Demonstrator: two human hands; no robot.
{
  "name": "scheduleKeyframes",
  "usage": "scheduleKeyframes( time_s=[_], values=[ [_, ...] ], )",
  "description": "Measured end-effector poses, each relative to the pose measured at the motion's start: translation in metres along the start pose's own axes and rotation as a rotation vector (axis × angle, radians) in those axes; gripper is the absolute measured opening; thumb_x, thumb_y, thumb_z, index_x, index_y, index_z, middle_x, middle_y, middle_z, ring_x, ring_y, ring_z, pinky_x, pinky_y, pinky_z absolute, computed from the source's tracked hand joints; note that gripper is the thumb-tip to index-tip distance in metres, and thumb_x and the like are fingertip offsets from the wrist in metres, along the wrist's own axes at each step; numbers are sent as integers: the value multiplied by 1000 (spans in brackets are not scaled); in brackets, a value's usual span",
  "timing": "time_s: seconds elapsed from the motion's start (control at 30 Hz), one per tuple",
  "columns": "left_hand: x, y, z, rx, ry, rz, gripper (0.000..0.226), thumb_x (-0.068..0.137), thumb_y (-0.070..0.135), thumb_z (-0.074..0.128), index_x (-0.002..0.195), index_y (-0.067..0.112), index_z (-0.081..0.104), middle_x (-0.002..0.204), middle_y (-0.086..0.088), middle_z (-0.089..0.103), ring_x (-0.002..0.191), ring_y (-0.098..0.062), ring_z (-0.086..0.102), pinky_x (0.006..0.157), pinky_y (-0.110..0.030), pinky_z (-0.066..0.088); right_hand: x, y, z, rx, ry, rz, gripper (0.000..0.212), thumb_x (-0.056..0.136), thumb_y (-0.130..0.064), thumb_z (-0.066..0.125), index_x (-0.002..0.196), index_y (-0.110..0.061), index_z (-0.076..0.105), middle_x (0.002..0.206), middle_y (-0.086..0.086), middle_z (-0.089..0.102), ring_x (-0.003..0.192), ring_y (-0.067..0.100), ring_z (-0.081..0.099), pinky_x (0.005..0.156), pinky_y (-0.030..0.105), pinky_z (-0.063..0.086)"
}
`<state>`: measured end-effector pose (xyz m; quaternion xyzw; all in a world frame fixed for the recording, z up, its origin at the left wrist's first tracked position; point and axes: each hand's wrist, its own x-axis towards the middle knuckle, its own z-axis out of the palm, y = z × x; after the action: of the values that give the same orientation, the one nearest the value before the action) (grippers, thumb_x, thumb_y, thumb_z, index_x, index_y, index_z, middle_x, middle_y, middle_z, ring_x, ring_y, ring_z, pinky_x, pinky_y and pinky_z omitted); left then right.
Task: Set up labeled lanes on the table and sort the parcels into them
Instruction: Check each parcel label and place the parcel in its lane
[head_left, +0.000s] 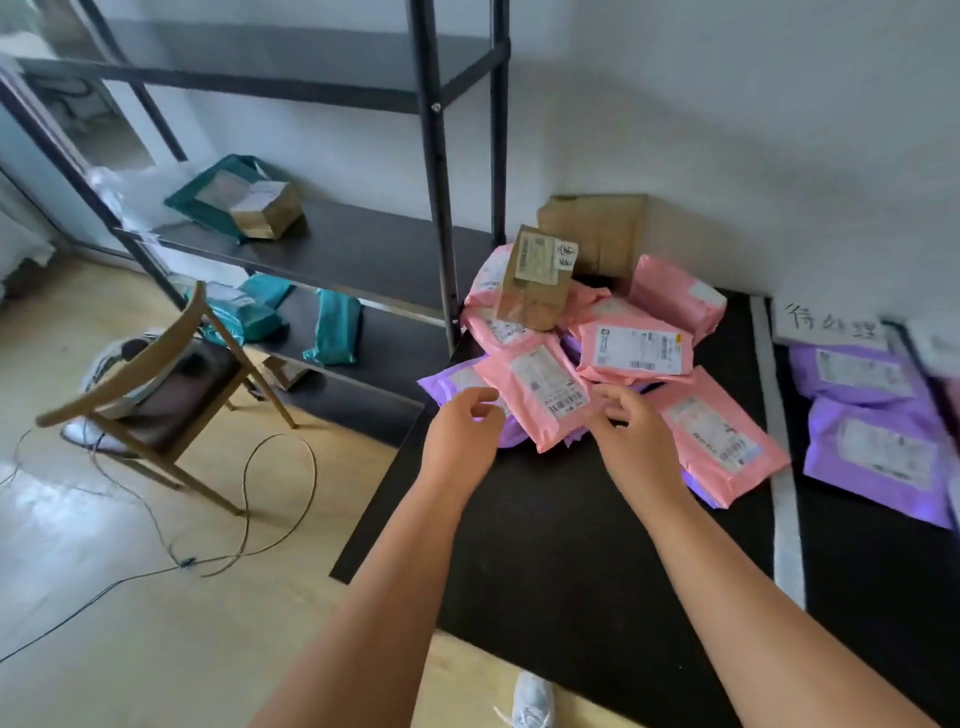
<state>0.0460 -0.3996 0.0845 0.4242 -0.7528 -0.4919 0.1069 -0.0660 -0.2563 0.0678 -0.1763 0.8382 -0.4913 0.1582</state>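
A: Location of unsorted parcels?

B: Heaped at the far left corner of the black worktop (545, 545), close to the wall. Mostly pink mailers (535, 395), with a taped cardboard box (535, 286) tilted on top and a flat brown carton (597, 234) leaning behind.

A: Left hand?

B: Left hand (462, 431) held at the near-left edge of the heap, over a purple mailer (447, 384). Grip narrow, fingers loosely curled, holding nothing.

A: Right hand?

B: Right hand (631, 436) at the near edge of the heap, between two pink mailers. Grip fairly wide, fingers reaching forward, nothing seen held. Contact with the mailers: cannot tell, too blurred.

A: Lane markings?

B: White tape strip (776, 441) laid front to back, just right of the heap. Beyond it, a handwritten paper label (826, 325) at the far end. Two sorted purple mailers (872, 457) lying flat in front of that label, one behind the other. More parcels at the right edge, blurred.

A: Surroundings?

B: Black metal rack (436, 208) left of the worktop, carrying teal mailers (332, 332) and a small box (267, 210). Wooden chair (156, 389) on the wood floor, cable (249, 519) trailing beside it. White shoe (532, 701) at the bottom edge.
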Motion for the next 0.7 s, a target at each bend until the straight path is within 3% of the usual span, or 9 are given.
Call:
scheduleKeyframes(
  time_s=[0.1,0.23,0.37,0.43,0.5,0.57,0.63,0.7],
  values=[
    [40,19,9,-35,14,-6,32,97,19,49,127,25,60,118,5,64,87,-9,56,62,-18,39,41,-7,0,7,25,-14,31,96,-29,60,127,-24,59,121,-8,60,107,5,58,70,15,41],
    [89,41,17,8,5,40,34,98,19,50,132,23,58,121,7,63,80,-4,55,61,-19,41,94,-19,5,-9,39,-7,36,95,-35,61,129,-24,57,121,-9,59,110,8,56,81,25,41],
    [135,55,19,76,1,72,38,97,19,51,135,22,57,128,4,62,100,-16,61,81,-27,45,136,-34,16,-16,21,-18,34,97,-29,59,130,-21,56,118,-11,58,110,10,56,90,30,48],
    [162,59,22,115,-7,99,36,98,20,50,133,24,57,128,4,63,101,-22,65,84,-32,51,157,-38,23,-20,33,-16,34,98,-28,58,131,-20,56,115,-12,56,108,9,56,82,22,46],
    [191,65,25,133,-2,113,35,97,21,49,130,26,58,124,3,64,93,-29,68,79,-37,56,179,-39,31,-36,42,10,37,98,-29,59,134,-20,55,120,-11,58,106,8,55,76,16,40],
    [217,69,28,171,-16,116,37,95,20,48,131,25,57,123,-1,64,87,-34,68,70,-38,56,199,-38,38,-70,46,65,42,98,-31,59,137,-20,52,129,-4,60,114,14,57,85,24,41],
    [238,70,31,225,-50,143,38,96,20,49,134,20,54,128,-4,62,82,-32,66,65,-35,52,215,-35,46,-126,32,132,46,98,-32,57,142,-19,49,137,2,59,122,21,55,92,31,41],
    [255,70,33,274,-96,146,40,99,25,51,138,17,49,131,-4,60,80,-25,59,64,-32,46,228,-32,53,-160,4,192,48,100,-32,54,145,-18,46,137,6,59,123,26,55,89,32,40]
  ],
)
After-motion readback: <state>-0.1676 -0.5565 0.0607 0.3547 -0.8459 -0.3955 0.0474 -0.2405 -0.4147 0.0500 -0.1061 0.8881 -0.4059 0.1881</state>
